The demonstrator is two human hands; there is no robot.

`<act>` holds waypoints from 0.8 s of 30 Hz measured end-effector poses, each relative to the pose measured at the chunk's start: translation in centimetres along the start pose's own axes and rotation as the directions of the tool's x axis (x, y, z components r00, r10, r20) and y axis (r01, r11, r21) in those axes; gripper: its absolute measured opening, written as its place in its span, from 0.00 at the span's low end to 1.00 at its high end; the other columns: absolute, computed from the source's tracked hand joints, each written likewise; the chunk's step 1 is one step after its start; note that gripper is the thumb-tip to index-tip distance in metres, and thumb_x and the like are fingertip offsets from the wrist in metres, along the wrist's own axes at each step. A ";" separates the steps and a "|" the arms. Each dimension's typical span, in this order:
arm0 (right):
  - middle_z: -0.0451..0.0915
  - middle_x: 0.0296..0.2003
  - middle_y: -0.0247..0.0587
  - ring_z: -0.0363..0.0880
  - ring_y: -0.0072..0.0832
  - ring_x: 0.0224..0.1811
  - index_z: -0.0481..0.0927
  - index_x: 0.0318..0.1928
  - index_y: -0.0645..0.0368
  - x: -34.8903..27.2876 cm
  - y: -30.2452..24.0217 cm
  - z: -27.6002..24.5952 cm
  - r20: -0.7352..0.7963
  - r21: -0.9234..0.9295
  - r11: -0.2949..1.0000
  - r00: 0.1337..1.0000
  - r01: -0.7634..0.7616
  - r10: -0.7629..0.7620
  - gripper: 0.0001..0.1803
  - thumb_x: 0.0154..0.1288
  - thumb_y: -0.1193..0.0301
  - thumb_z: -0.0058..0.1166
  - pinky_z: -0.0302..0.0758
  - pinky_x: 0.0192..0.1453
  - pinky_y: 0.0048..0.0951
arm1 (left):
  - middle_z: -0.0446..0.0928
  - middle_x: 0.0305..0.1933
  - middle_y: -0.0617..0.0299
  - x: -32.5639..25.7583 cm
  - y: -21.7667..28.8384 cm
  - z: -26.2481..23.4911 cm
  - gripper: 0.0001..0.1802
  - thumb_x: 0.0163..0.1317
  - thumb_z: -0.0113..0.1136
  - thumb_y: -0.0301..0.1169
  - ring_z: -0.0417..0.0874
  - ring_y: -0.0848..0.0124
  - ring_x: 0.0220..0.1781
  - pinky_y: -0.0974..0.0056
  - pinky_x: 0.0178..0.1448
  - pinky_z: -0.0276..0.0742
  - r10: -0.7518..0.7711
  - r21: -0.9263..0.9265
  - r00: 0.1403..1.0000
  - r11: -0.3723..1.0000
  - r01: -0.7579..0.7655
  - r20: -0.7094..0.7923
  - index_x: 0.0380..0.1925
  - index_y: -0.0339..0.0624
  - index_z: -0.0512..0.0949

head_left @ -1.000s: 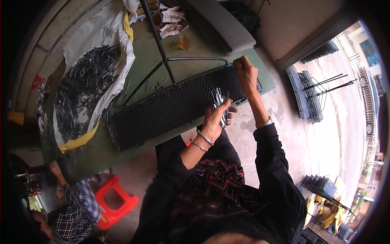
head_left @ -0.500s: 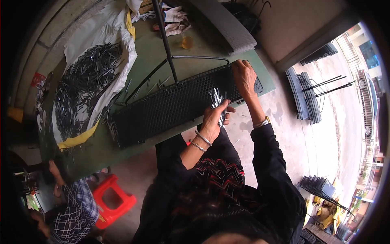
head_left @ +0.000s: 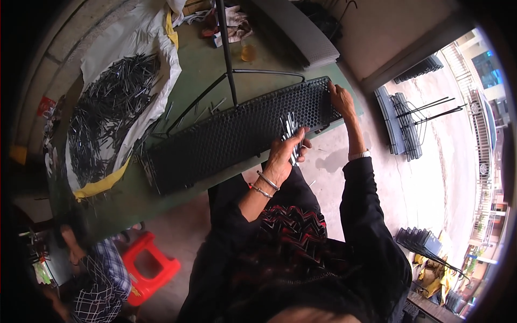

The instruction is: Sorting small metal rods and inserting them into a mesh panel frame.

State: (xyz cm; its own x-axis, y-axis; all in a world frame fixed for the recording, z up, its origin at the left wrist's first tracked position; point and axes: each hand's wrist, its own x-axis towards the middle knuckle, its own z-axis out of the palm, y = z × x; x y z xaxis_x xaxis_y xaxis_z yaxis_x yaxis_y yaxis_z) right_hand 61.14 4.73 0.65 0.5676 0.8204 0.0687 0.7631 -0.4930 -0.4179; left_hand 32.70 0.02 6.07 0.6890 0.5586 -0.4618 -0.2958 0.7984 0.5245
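A long black perforated metal panel (head_left: 226, 132) lies across the green table's near edge, joined to a frame of thin black rods (head_left: 228, 70). My left hand (head_left: 285, 151) is closed round a bundle of thin metal strips (head_left: 289, 125), their ends fanning out above the panel. At the panel's right end my right hand (head_left: 342, 100) has its fingers curled in against the edge. Whatever they pinch there, if anything, is hidden. To the left, a white sack (head_left: 171, 75) lies spread open, with many dark strips (head_left: 116, 102) heaped on it.
Curved grey perforated sheets (head_left: 301, 35) lie at the table's far right, near a cup of amber liquid (head_left: 248, 53) and work gloves (head_left: 234, 29). A few loose strips (head_left: 202, 114) lie behind the panel. Below stand a red stool (head_left: 153, 269) and a person in checked clothes (head_left: 102, 290).
My right hand has moved right and slightly nearer, from the panel's far edge to its right end. The left hand still holds the strips in about the same place.
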 end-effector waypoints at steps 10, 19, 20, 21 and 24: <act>0.80 0.38 0.62 0.77 0.58 0.44 0.76 0.42 0.62 -4.3 -4.8 0.8 -0.006 0.018 0.996 0.996 -0.092 0.093 0.29 0.68 0.47 0.37 0.72 0.49 0.50 | 0.75 0.29 0.65 -0.1 -0.3 0.0 0.21 0.65 0.56 0.42 0.68 0.80 0.25 0.75 0.25 0.62 -0.019 0.001 0.992 1.000 0.019 0.126 0.51 0.40 0.75; 0.77 0.36 0.47 0.79 0.37 0.41 0.78 0.44 0.67 -10.8 -9.6 -6.0 0.097 0.570 0.816 0.978 0.099 -0.186 0.24 0.68 0.54 0.49 0.73 0.47 0.31 | 0.77 0.26 0.60 -0.4 0.2 -0.4 0.15 0.64 0.58 0.42 0.68 0.79 0.20 0.74 0.20 0.59 -0.010 0.019 0.995 1.000 0.008 0.104 0.40 0.43 0.78; 0.75 0.33 0.41 0.77 0.28 0.38 0.79 0.42 0.68 -11.7 -9.6 -6.7 0.251 0.622 0.782 0.938 0.032 -0.237 0.23 0.68 0.56 0.51 0.73 0.43 0.28 | 0.77 0.26 0.59 -0.6 0.4 -0.3 0.14 0.64 0.58 0.42 0.68 0.79 0.20 0.74 0.20 0.59 0.003 0.028 0.994 1.000 -0.006 0.112 0.38 0.43 0.77; 0.75 0.33 0.41 0.77 0.28 0.38 0.79 0.42 0.68 -12.4 -9.7 -7.2 0.248 0.623 0.782 0.940 0.030 -0.234 0.23 0.68 0.56 0.51 0.73 0.43 0.28 | 0.78 0.26 0.58 -0.7 0.5 -0.3 0.12 0.64 0.58 0.41 0.68 0.79 0.19 0.74 0.20 0.59 0.013 0.039 0.992 0.999 -0.018 0.123 0.35 0.43 0.77; 0.77 0.30 0.37 0.78 0.23 0.37 0.80 0.40 0.69 -13.4 -10.6 -8.0 0.388 0.747 0.663 0.839 -0.044 -0.381 0.17 0.65 0.64 0.56 0.73 0.39 0.26 | 0.78 0.26 0.58 -0.9 0.4 -0.2 0.11 0.64 0.57 0.40 0.68 0.79 0.20 0.74 0.20 0.59 0.019 0.018 0.992 1.000 -0.022 0.121 0.35 0.43 0.77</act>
State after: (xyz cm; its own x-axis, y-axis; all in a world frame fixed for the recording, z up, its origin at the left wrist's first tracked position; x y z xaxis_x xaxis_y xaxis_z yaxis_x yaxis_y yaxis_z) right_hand 47.93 -3.40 11.44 0.0662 0.9887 -0.1345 0.2497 -0.1469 -0.9571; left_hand 31.76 -0.10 6.56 0.7580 0.5428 -0.3618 -0.2988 0.7819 0.5470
